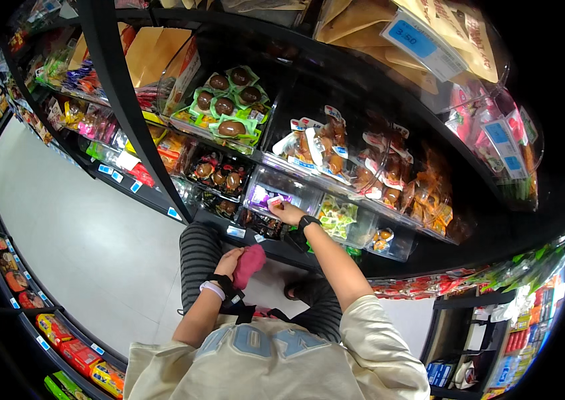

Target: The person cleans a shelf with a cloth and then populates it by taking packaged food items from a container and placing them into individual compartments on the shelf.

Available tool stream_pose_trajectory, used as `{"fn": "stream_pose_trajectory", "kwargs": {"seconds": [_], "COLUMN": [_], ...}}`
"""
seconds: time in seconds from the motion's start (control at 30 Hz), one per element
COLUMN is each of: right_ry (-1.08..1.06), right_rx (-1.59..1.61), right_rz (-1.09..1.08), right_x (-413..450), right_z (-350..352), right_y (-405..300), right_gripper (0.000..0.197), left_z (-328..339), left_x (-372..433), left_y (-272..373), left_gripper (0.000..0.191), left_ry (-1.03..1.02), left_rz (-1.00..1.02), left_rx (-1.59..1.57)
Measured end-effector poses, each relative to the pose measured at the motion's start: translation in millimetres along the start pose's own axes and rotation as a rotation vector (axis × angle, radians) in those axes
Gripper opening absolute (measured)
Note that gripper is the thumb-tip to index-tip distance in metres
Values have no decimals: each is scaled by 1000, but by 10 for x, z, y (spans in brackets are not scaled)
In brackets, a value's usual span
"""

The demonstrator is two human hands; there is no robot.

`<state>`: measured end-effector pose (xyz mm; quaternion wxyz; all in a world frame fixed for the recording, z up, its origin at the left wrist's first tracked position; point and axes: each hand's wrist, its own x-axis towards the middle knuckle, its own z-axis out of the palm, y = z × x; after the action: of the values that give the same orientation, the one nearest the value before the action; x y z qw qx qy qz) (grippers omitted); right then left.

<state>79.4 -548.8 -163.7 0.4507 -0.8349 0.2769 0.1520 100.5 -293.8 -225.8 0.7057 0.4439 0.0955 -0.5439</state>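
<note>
My left hand grips a crumpled pink cloth low in front of the shelf. Over a clear plastic bin, my right hand pinches a small packet with a white and red end. Purple packets lie in that bin, just beyond my fingertips. Below it, dark-wrapped packets fill another bin, partly hidden by my right hand. Left of my right hand are vacuum-packed brown eggs in black wrapping. Light green packets stand in the bin to its right.
Brown eggs in green packs and vacuum-packed meat snacks sit one tier up. A hanging clear bin juts out at upper right. A black shelf upright rises at left. Across the pale floor stands another stocked shelf.
</note>
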Motion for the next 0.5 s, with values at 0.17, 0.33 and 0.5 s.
{"fn": "stream_pose_trajectory", "kwargs": {"seconds": [0.17, 0.33, 0.5], "right_ry": [-44, 183, 418], "right_rx": [-37, 31, -198], "right_rz": [-107, -442, -763], "right_x": [-21, -595, -1346], "right_z": [-19, -20, 114], "right_y": [232, -212, -531], "right_gripper": [60, 29, 42], "left_z": [18, 15, 238], "left_x": [16, -58, -278], "left_y": [29, 101, 233], "left_gripper": [27, 34, 54], "left_ry": [3, -85, -339], "left_rz": [4, 33, 2], "left_rx": [-32, -92, 4]}}
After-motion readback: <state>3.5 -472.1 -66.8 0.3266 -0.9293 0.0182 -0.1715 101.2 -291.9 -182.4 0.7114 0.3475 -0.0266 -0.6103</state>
